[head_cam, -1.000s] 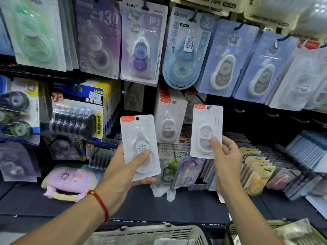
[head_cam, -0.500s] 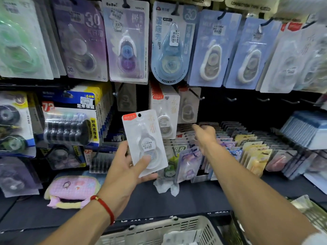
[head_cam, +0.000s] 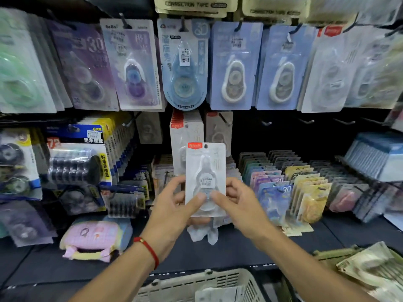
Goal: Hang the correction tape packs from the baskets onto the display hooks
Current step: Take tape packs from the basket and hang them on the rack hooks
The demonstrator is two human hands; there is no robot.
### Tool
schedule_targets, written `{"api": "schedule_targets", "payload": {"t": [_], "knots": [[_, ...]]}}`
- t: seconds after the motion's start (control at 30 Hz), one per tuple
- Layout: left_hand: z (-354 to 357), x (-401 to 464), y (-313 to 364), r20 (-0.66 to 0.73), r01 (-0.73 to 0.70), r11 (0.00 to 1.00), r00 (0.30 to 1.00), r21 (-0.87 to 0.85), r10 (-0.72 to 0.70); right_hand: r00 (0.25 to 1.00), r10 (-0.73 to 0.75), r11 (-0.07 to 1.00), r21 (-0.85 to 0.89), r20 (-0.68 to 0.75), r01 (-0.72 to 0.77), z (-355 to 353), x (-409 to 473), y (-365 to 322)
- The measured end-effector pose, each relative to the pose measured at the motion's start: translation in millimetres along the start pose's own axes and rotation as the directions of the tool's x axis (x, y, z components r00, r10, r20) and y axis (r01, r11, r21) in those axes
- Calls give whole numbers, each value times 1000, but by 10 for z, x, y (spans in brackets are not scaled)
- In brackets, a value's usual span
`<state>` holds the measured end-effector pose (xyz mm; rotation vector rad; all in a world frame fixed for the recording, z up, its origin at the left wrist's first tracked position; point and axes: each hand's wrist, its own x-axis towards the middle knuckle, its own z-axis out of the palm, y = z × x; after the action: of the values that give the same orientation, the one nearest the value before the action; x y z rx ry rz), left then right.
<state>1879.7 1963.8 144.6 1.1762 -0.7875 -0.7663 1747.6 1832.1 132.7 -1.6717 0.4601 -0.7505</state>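
Left hand [head_cam: 174, 205] and right hand [head_cam: 237, 201] both pinch one pack [head_cam: 205, 171] upright, its hole topmost, likely to line it up with a hook [head_cam: 223, 119].

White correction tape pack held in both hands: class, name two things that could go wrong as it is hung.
The white pack is pinched low by the left hand and right hand, so its small hang hole could miss the hook. The matching hung packs look crowded; pushing may knock them off.
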Motion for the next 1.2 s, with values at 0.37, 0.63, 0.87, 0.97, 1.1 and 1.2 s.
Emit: {"api": "schedule_targets", "payload": {"t": [0.37, 0.63, 0.87, 0.97, 1.1, 1.2], "knots": [[227, 259, 111, 94, -48, 994, 995, 95, 39, 958, -22, 989, 136, -286, 63, -255, 380, -152], [213, 278, 176, 154, -23, 999, 988, 46, 16, 908, -97, 989, 60, -407, 133, -232, 363, -161], [233, 324, 195, 101, 15, 988, 994, 151, -30, 895, -122, 992, -63, -428, 105, -245, 520, -144], [167, 329, 97, 7, 21, 956, 1000, 292, -24, 898, -53, 993, -120, -438, 1, -248, 896, -39], [-124, 222, -83, -40, 57, 887, 998, 459, -44, 906, 125, 986, -53, -404, -159, -310, 1328, 125], [-455, 59, -234, -89, 105, 841, 994, 531, -68, 915, 215, 932, -209, -343, -297, -397, 1330, 350]]}}
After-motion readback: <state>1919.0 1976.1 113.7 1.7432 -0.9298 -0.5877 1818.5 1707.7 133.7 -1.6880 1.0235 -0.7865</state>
